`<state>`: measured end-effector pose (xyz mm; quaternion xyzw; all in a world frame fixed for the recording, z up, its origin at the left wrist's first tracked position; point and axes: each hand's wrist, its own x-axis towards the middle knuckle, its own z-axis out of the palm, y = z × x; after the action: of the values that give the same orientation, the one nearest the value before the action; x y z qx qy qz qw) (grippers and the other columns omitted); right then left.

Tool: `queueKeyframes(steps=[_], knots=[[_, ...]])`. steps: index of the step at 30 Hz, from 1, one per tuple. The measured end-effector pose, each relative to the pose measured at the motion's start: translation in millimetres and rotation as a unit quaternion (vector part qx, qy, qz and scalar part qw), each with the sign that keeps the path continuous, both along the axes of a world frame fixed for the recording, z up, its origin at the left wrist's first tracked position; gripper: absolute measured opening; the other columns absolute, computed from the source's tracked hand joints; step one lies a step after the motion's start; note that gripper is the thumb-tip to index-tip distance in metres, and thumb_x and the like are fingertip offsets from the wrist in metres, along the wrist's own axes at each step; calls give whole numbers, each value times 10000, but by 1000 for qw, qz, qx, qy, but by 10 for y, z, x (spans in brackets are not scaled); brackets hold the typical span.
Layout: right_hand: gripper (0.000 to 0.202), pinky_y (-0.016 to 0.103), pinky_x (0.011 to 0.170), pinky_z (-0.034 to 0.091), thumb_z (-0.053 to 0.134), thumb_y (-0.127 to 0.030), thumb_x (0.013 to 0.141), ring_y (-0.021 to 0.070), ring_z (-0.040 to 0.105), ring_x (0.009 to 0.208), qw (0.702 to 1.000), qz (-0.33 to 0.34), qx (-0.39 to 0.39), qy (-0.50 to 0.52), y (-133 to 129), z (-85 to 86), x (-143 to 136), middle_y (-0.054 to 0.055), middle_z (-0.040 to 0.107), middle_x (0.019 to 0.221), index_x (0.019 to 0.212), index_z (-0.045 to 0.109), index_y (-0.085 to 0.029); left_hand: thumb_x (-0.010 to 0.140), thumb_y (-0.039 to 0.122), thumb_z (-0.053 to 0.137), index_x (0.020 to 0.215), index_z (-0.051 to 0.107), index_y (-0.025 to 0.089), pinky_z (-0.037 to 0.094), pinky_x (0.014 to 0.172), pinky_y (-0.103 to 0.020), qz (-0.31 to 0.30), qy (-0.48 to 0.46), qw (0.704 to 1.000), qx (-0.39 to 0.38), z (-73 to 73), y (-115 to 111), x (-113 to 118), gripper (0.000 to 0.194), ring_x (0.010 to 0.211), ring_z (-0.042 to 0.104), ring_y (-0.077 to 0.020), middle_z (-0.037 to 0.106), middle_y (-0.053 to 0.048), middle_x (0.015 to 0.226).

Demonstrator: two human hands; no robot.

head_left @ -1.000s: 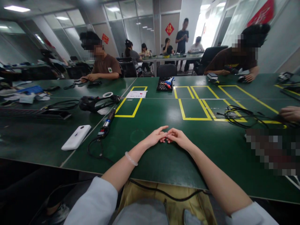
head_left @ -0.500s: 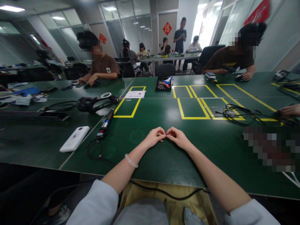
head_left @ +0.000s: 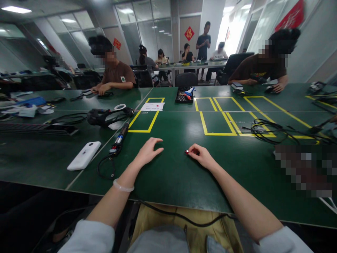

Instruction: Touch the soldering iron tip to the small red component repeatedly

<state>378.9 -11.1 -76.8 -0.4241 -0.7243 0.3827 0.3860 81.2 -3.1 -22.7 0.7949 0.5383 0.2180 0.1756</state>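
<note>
Above the green table (head_left: pixel 168 175), my right hand (head_left: pixel 200 155) pinches a small red object (head_left: pixel 186 152) whose tip sticks out to the left of the fingertips. It is too small to identify. My left hand (head_left: pixel 150 151) is to the left of it, thumb and fingers spread apart with nothing between them. A white bracelet (head_left: pixel 123 186) circles my left wrist. A gap of bare table separates the two hands.
A white power bank or case (head_left: pixel 84 155), a tool with a black cable (head_left: pixel 121 135) and a black headset (head_left: pixel 98 117) lie left. Ahead are yellow tape outlines (head_left: pixel 221 134), a paper sheet (head_left: pixel 152 106) and a black tray (head_left: pixel 184 100). Black cables (head_left: pixel 263 128) lie right. People sit across.
My left hand has moved left, away from my right hand, and its fingers have spread. The red object now shows at my right fingertips; my right hand has barely moved.
</note>
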Motion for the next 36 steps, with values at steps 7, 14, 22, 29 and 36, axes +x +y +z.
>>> queueKeyframes(steps=[7,14,22,29,36], knots=[[151,241,578,381,598,-331,821,124,461,606,1000,-4,-11,5,-18,14,-23,-15,541,669,833,598,-181,721,448,593,1370,398,53,348,1048,-457,284,243,927,-21,-74,124,-1647,783,1284,403,-370,389,-221,1427],[180,240,574,366,605,-360,818,123,459,602,1000,-4,-16,7,-1,-13,-35,-21,533,665,832,600,-181,683,521,590,1286,506,102,413,986,-357,251,234,939,-37,-118,108,-1885,739,1192,507,-300,534,-167,1275],[160,241,576,366,596,-339,829,124,465,600,1000,5,-11,6,9,-35,-36,-15,561,691,851,602,-181,737,596,524,1295,492,203,490,793,-360,257,234,937,-29,-75,4,-779,682,1012,609,-286,480,-123,1284],[126,252,620,395,595,-313,834,133,496,640,1000,-2,9,3,-8,-20,-45,4,607,763,835,604,-188,749,538,580,1323,433,246,462,731,-312,126,184,974,31,-148,-97,361,661,978,574,-244,495,-94,1151],[107,262,635,407,585,-296,843,138,503,654,999,-14,42,0,15,-79,-20,8,587,781,822,592,-192,751,470,608,1385,359,236,416,757,-342,45,132,987,77,-269,-221,1110,720,957,537,-262,498,-108,1073]])
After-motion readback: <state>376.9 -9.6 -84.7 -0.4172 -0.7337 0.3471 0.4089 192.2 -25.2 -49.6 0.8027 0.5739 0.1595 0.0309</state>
